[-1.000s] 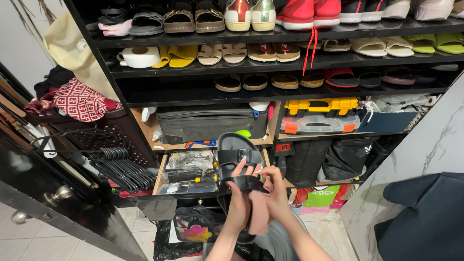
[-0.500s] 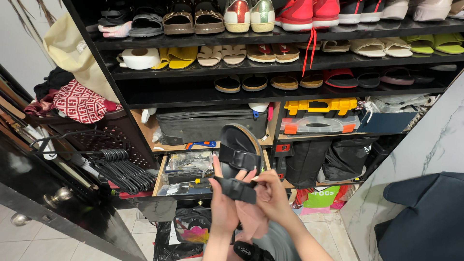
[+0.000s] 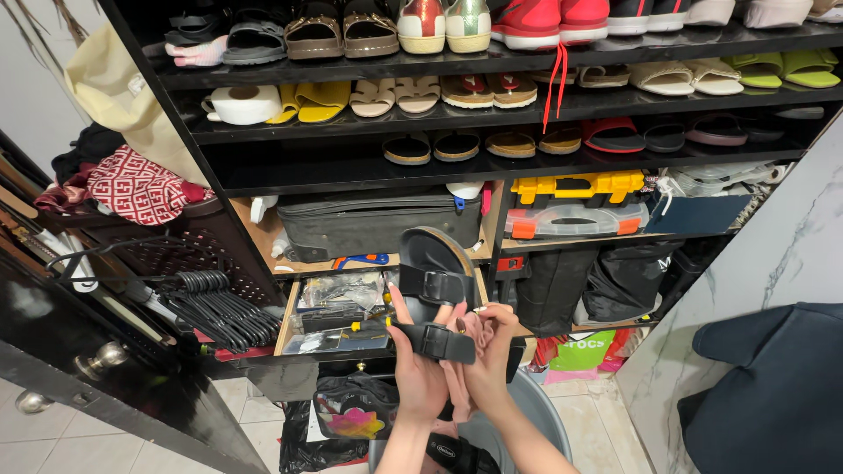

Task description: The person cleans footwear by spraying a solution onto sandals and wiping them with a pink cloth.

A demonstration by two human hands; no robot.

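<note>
Black hangers (image 3: 219,307) lie bunched at left beside a dark door (image 3: 79,351). At centre, the left hand (image 3: 420,373) grips a black sandal (image 3: 435,281) from below, fingers closed on its lower strap; the sandal's long axis runs upright, toe end toward the shelves (image 3: 492,110). The right hand (image 3: 487,351) presses a pink cloth (image 3: 464,373) against the sandal, fingers curled around it. Rows of shoes fill the black shelving above a pale tiled floor (image 3: 79,448); a marble wall (image 3: 773,263) stands at right.

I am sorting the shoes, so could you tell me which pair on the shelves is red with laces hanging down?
The red sneakers on the top shelf; their red laces dangle over the shelf below.
</note>
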